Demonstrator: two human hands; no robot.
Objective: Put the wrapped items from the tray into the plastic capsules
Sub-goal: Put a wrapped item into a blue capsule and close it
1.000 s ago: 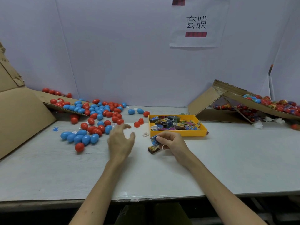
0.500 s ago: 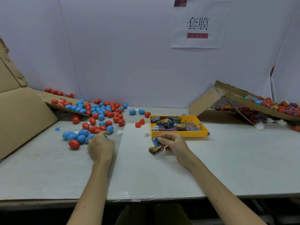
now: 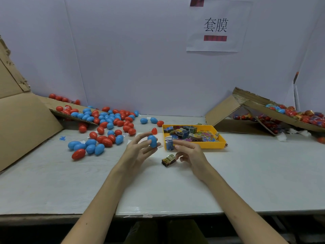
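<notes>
My left hand (image 3: 139,149) holds a blue egg-shaped capsule (image 3: 152,141) in its fingertips, lifted above the table in front of the yellow tray (image 3: 222,140). My right hand (image 3: 189,152) pinches a small blue wrapped item (image 3: 169,145) next to the tray's near left corner. A brown and gold wrapped item (image 3: 168,160) lies on the table just below that hand. The tray holds several more wrapped items (image 3: 190,134). A heap of red and blue capsules (image 3: 105,124) lies at the left.
A large cardboard sheet (image 3: 22,124) leans at the far left. At the right, a tilted cardboard box (image 3: 255,110) carries filled, wrapped capsules (image 3: 306,115). A red capsule half (image 3: 154,131) stands behind the left hand. A white wall with a paper sign (image 3: 217,26) backs the table.
My left hand reached into the capsule heap at the left, took a blue capsule and brought it back to the centre. My right hand stayed by the tray with its wrapped item.
</notes>
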